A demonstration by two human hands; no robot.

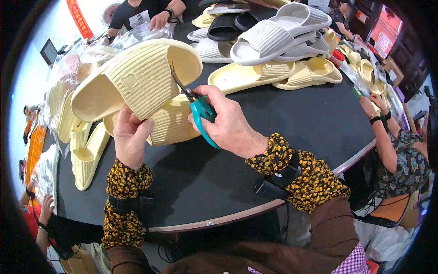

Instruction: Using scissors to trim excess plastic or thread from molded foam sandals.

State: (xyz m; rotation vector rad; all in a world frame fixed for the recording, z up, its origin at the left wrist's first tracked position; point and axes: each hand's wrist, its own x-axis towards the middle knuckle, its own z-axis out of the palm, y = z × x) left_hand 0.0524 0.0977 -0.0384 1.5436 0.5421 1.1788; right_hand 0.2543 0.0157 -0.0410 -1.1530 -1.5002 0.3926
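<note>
My left hand (130, 139) is closed on the strap edge of a pale yellow slide slipper (141, 84), held up above the table with its ribbed strap and raised bear-shaped emblem facing me. In my right hand (235, 123) is a pair of scissors (199, 116) with teal handles. Their dark blades reach the strap's right edge, beside the slipper's opening; whether they touch it I cannot tell. Behind and below the raised slipper is another yellow slipper (171, 125), partly hidden by it and by my hands.
A dark table (283, 132) lies under my hands. Grey slippers (278, 36) are piled at the back, with yellow slippers (255, 75) in front. More yellow slippers (89, 155) lie at the left, near plastic-bagged ones (64, 91). People work at the far side, the left and the right (394, 150).
</note>
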